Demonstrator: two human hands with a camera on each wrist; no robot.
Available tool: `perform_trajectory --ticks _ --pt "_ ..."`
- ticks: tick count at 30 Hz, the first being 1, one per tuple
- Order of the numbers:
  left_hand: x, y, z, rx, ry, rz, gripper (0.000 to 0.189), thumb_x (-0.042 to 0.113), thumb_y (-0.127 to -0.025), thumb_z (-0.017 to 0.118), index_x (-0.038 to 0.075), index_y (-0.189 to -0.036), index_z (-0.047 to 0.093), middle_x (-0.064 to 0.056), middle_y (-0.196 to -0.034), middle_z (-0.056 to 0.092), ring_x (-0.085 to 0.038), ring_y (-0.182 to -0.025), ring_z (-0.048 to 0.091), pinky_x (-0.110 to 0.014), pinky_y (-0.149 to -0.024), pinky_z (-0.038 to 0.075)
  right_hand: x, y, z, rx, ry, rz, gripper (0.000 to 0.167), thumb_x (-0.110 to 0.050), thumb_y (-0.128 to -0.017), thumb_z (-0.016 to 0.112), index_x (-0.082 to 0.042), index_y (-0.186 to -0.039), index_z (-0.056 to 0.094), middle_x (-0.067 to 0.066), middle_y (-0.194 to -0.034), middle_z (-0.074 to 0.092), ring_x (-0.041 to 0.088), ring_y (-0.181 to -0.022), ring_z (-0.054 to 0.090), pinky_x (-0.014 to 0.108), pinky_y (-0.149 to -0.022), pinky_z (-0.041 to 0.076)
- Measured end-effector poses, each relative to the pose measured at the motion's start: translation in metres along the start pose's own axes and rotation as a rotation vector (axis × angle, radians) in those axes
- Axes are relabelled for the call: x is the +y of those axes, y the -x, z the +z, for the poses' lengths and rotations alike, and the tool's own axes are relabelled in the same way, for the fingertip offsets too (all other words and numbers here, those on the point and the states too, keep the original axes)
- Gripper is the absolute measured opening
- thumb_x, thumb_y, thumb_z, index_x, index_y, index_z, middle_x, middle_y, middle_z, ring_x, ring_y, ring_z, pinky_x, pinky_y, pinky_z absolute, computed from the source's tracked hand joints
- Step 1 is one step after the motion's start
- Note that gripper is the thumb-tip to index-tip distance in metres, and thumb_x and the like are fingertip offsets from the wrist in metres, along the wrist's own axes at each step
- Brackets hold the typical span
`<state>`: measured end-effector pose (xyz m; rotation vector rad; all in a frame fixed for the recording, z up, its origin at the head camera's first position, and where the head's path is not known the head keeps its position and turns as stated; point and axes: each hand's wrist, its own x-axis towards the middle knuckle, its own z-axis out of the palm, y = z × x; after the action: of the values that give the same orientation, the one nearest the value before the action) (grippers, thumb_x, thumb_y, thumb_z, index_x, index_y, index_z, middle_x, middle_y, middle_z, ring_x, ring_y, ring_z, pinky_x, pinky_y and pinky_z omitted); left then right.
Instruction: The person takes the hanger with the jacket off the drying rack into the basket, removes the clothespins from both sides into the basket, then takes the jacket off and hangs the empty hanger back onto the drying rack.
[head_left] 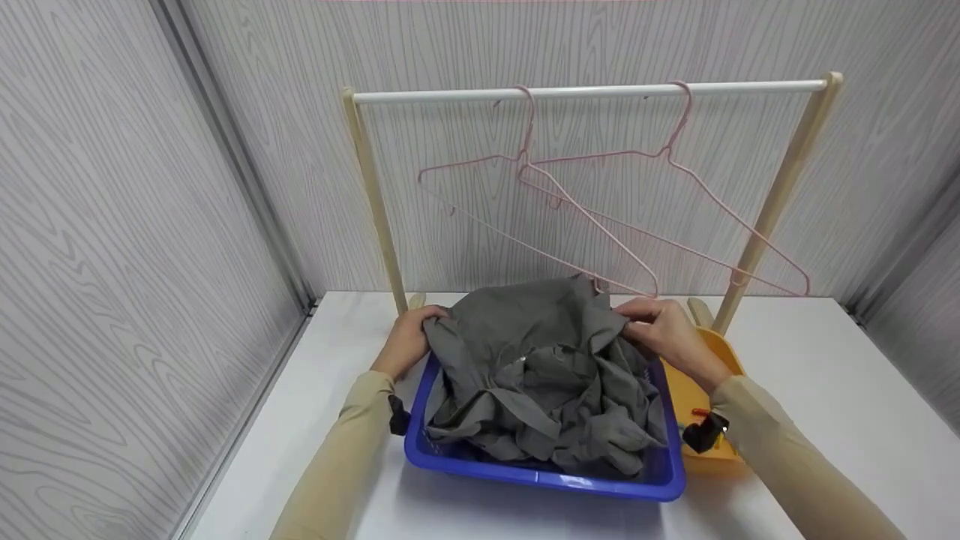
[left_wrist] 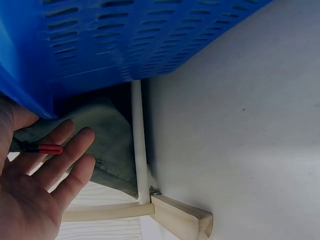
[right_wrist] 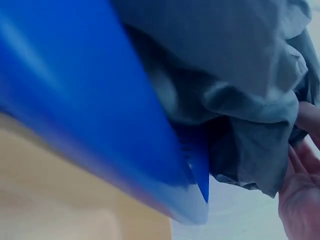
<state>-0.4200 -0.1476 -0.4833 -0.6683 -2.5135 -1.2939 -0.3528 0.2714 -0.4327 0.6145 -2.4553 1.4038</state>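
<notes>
A dark grey garment [head_left: 517, 322] lies bunched in a blue plastic basket [head_left: 544, 480], its far side spread up over the basket's back rim. My left hand [head_left: 409, 337] holds the garment's edge at the back left corner; in the left wrist view, grey cloth [left_wrist: 107, 140] hangs behind the fingers. A small red-tipped piece [left_wrist: 49, 149] shows in front of those fingers. On the other side, my right hand [head_left: 667, 337] pinches a fold near the back right corner. Loose cloth [right_wrist: 265, 155] drapes from it past the blue rim in the right wrist view.
Behind the basket stands a rack with a white bar [head_left: 600, 91] and wooden posts [head_left: 375, 202]. Two pink hangers hang on it, one left [head_left: 592, 217] and one right [head_left: 720, 199], low over the garment. A yellow basket [head_left: 724, 352] with small coloured pieces sits at the right.
</notes>
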Motion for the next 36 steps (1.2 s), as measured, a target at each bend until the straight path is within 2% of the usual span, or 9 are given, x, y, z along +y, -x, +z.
perform_trajectory --ticks 2,4,9,12,18,24,27,31,36 --pt "0.001 0.000 0.000 -0.001 0.000 -0.024 0.014 0.004 -0.093 0.065 0.008 -0.104 0.074 -0.005 -0.109 0.070 -0.023 -0.107 0.063 -0.034 -0.097 0.043 -0.005 0.008 0.004 -0.055 -0.021 -0.054 0.017 0.002 -0.089 0.069 -0.006 -0.101 0.077 0.008 -0.102 0.071 0.014 -0.095 0.065 0.024 -0.081 0.052" --pt "0.002 0.000 0.000 0.002 -0.006 -0.041 0.015 0.004 -0.093 0.065 0.009 -0.104 0.074 -0.004 -0.109 0.070 -0.022 -0.107 0.063 -0.034 -0.098 0.043 -0.011 0.017 0.006 -0.091 -0.015 -0.057 0.017 0.002 -0.090 0.069 -0.007 -0.102 0.077 0.007 -0.103 0.071 0.017 -0.096 0.065 0.027 -0.082 0.053" --pt "0.003 0.003 0.000 0.007 -0.023 -0.041 0.016 0.004 -0.092 0.066 0.010 -0.103 0.075 -0.005 -0.108 0.071 -0.024 -0.106 0.064 -0.036 -0.097 0.044 -0.025 0.043 0.006 -0.114 0.071 0.025 0.019 -0.006 -0.090 0.071 -0.018 -0.104 0.077 -0.002 -0.107 0.070 0.015 -0.098 0.064 0.027 -0.085 0.052" --pt "0.002 0.004 -0.001 0.002 -0.032 -0.033 0.017 0.003 -0.092 0.066 0.009 -0.106 0.075 -0.006 -0.111 0.070 -0.026 -0.108 0.063 -0.038 -0.098 0.044 -0.030 0.058 0.005 -0.114 0.104 0.028 0.021 -0.010 -0.090 0.073 -0.023 -0.105 0.077 -0.007 -0.108 0.069 0.011 -0.097 0.064 0.024 -0.081 0.053" --pt "0.000 0.009 -0.005 -0.020 -0.003 -0.083 0.019 0.009 -0.093 0.066 0.009 -0.112 0.067 -0.008 -0.117 0.066 -0.026 -0.111 0.060 -0.042 -0.097 0.042 -0.020 0.079 0.002 -0.101 -0.048 -0.083 0.025 0.003 -0.087 0.071 -0.009 -0.109 0.076 0.005 -0.108 0.070 0.015 -0.095 0.065 0.026 -0.077 0.055" --pt "-0.001 0.015 -0.018 -0.053 0.028 -0.095 0.022 0.005 -0.089 0.066 0.009 -0.111 0.067 -0.009 -0.115 0.066 -0.026 -0.110 0.060 -0.042 -0.096 0.044 -0.009 0.094 -0.003 -0.137 -0.209 -0.076 0.026 0.003 -0.093 0.064 -0.002 -0.118 0.070 0.011 -0.112 0.068 0.020 -0.093 0.066 0.029 -0.076 0.056" --pt "0.001 0.017 -0.027 -0.065 0.054 -0.083 0.027 0.002 -0.090 0.065 0.010 -0.116 0.068 -0.008 -0.118 0.066 -0.026 -0.111 0.061 -0.041 -0.097 0.044 -0.006 0.099 -0.003 -0.134 -0.227 -0.075 0.026 0.003 -0.094 0.063 -0.001 -0.119 0.069 0.012 -0.113 0.068 0.021 -0.092 0.066 0.030 -0.075 0.056" --pt "0.007 0.019 -0.035 -0.058 0.103 -0.090 0.028 0.010 -0.094 0.066 0.010 -0.121 0.067 -0.006 -0.118 0.067 -0.024 -0.107 0.063 -0.040 -0.095 0.046 -0.002 0.103 0.001 -0.115 -0.213 -0.079 0.026 0.005 -0.092 0.064 0.000 -0.117 0.070 0.012 -0.110 0.069 0.019 -0.090 0.066 0.029 -0.076 0.055" --pt "0.021 0.025 -0.036 -0.027 0.215 -0.115 0.022 0.012 -0.094 0.065 0.006 -0.114 0.071 -0.010 -0.113 0.067 -0.026 -0.106 0.061 -0.040 -0.093 0.046 -0.001 0.108 0.006 -0.092 -0.194 -0.027 0.024 0.002 -0.092 0.066 -0.002 -0.115 0.071 0.009 -0.109 0.070 0.019 -0.092 0.066 0.028 -0.079 0.055"
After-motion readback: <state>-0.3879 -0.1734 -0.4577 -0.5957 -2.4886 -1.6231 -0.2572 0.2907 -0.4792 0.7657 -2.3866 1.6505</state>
